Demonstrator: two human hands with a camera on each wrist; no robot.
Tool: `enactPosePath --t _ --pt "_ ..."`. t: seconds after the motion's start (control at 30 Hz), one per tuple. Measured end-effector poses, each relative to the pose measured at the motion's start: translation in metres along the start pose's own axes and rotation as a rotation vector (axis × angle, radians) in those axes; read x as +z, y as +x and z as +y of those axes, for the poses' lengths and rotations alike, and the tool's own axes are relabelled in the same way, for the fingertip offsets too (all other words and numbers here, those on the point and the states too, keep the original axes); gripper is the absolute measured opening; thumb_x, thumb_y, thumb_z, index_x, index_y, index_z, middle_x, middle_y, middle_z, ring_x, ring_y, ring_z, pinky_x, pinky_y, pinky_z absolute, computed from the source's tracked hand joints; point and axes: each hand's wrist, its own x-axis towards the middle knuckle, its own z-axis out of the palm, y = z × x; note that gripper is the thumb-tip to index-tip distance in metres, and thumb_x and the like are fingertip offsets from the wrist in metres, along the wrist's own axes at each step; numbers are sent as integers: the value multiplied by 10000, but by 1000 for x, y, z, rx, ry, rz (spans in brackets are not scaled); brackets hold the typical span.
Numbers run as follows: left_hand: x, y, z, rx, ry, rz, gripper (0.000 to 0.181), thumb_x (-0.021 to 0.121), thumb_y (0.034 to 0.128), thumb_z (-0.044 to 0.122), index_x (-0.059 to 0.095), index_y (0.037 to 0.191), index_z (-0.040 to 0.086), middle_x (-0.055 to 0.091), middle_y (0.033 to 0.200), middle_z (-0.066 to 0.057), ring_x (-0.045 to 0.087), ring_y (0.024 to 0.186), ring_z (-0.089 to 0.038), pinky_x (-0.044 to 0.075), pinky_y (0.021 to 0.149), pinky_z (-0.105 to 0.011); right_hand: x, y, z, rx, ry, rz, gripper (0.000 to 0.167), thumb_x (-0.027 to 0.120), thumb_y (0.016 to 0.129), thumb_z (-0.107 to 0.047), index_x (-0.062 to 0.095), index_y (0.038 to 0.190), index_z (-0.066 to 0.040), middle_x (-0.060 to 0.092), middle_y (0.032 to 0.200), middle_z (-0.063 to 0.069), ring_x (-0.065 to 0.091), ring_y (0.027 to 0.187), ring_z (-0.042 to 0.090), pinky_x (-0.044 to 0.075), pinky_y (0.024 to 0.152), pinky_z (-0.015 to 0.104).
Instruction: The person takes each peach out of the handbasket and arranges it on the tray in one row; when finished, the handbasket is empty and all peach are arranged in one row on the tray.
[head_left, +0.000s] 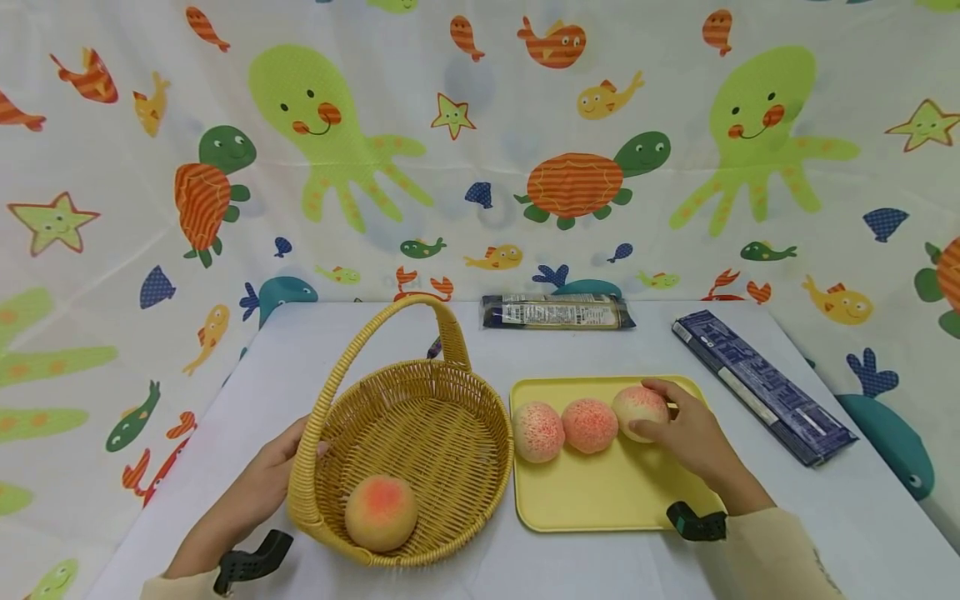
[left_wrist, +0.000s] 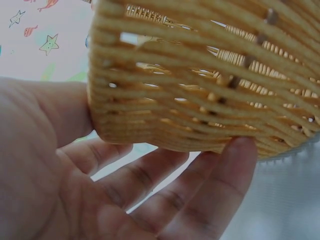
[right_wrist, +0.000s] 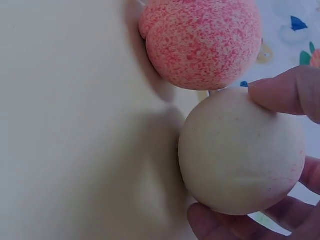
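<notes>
My left hand (head_left: 266, 475) grips the left side of a round wicker basket (head_left: 491, 467) with a tall arched handle. In the left wrist view, fingers (left_wrist: 145, 175) reach beneath the woven wall. Inside the basket, toward the front, lies one yellow-orange peach (head_left: 381, 513) with a red top. On the right, my right hand (head_left: 697, 442) holds a pale, pink-speckled peach (right_wrist: 240, 155) between thumb and fingers, at the back of a yellow tray (head_left: 592, 500). Two more pink peaches, the middle one (head_left: 590, 425) and the left one (head_left: 538, 432), sit beside it in a row.
A dark blue flat package (head_left: 761, 383) lies slanted right of the tray. Behind, a clear-and-dark packet (head_left: 558, 312) lies near the curtain (head_left: 480, 167) with sea animals. A small dark object (head_left: 434, 348) is partly hidden behind the basket. White cloth covers the table.
</notes>
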Motion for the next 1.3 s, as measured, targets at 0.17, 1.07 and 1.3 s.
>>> enactPosePath --t 0.17,1.07,1.3 --pt "0 0 0 0 28 7 540 505 1116 305 370 1584 74 520 1483 -218 534 1222 -204 506 880 -261 0 -1 -1 3 -27 2 798 846 880 -280 464 1529 -15 540 1456 249 573 1199 420 496 842 379" --pt "1 0 1 4 16 0 558 508 1115 302 355 1601 74 484 1529 -226 510 1276 -143 507 892 -258 0 -3 2 -3 31 -41 787 811 912 -237 417 1555 -11 538 1407 275 595 1096 350 510 787 347" --pt "1 0 2 -14 12 1 573 509 1114 313 343 1605 69 476 1537 -228 507 1288 -243 513 886 -266 0 -3 2 -14 34 -35 778 816 909 -228 428 1546 -6 544 1395 274 600 1074 340 515 767 332"
